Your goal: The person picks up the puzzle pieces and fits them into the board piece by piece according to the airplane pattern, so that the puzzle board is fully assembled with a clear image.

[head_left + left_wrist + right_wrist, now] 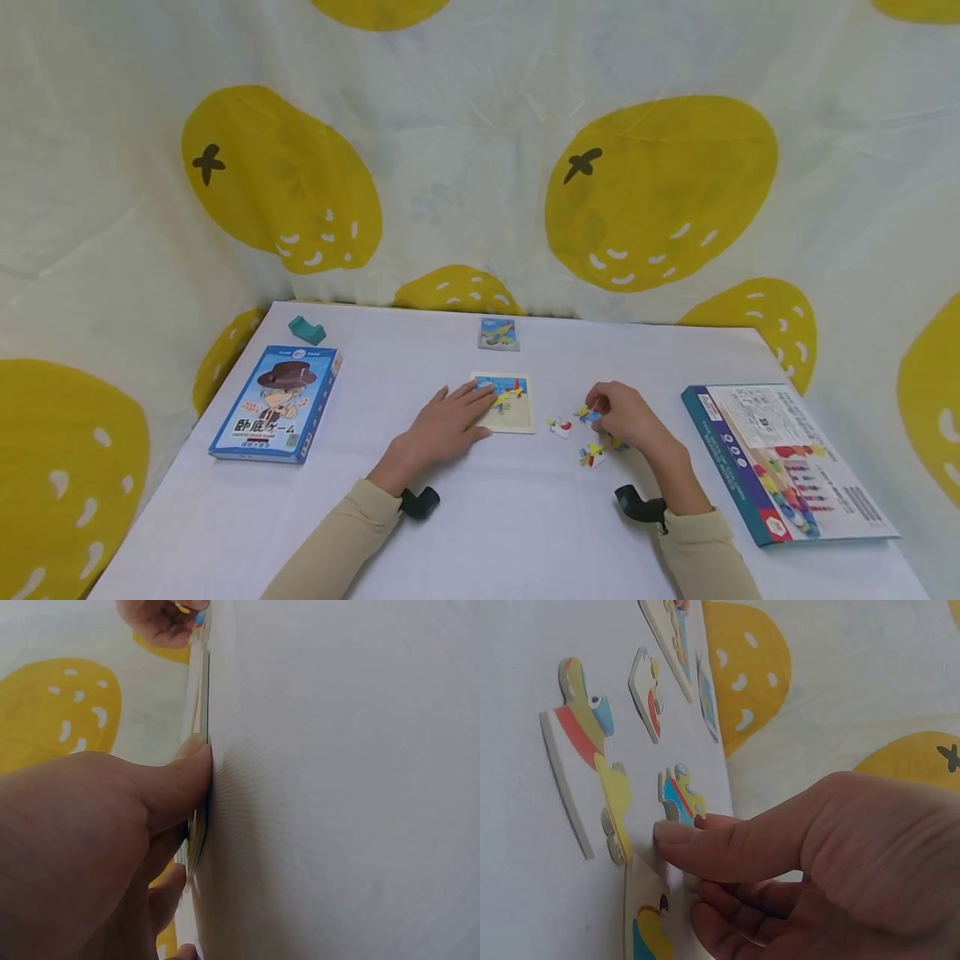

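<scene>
A square jigsaw puzzle board (pixel 517 423) lies mid-table, its picture part-filled in blue, red and yellow. My left hand (pixel 448 423) rests flat over its left side, fingers extended; the left wrist view shows the thumb (pixel 184 784) against the board's edge. To the right, my right hand (pixel 630 417) pinches a blue and yellow puzzle piece (pixel 681 793) between thumb and forefinger, hiding part of it. Loose puzzle pieces lie around that hand: a mostly white one (pixel 559 427), a yellow and red one (pixel 592 455), and another (pixel 649 919) partly under the hand.
Behind the board lies a small picture card (pixel 498 334). A blue game box (pixel 277 404) sits at the left, with a teal object (pixel 307 331) behind it. Over at the right is a large flat box (pixel 787 462). A fruit-print cloth (pixel 465 167) hangs behind the white table.
</scene>
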The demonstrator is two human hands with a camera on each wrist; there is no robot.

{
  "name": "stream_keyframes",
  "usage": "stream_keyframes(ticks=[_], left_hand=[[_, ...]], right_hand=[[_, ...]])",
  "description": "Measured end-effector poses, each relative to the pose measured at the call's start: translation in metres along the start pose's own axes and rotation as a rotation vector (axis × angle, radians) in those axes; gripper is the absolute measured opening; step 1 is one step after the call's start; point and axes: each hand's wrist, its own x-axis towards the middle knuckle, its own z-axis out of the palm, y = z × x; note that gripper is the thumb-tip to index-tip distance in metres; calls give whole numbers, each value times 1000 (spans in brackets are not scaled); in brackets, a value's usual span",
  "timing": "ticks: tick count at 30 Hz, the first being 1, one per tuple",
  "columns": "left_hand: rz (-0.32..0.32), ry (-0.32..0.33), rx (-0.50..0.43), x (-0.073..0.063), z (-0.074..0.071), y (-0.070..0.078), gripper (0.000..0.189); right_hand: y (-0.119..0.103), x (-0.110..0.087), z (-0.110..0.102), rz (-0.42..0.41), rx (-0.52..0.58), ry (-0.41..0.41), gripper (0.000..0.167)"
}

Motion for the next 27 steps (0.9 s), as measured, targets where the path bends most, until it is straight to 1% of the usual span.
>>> stream_keyframes(ticks=[3, 7, 14, 18, 22, 27], left_hand=[[-3, -3, -6, 0, 0, 0, 62], [-10, -13, -5, 1, 1, -2, 63], [-18, -23, 14, 2, 3, -3, 63], [-10, -21, 13, 1, 1, -2, 63], [-7, -15, 4, 0, -3, 0, 63], [-11, -22, -4, 0, -4, 1, 64]], right_hand=[[0, 1, 1, -19, 29, 4, 19], [-2, 2, 1, -74, 56, 26, 13], [-11, 7, 6, -143, 86, 89, 12], [-17, 10, 13, -160, 102, 112, 13], [-28, 13, 21, -158, 149, 129, 12], [-41, 18, 30, -165, 213, 118, 10]])
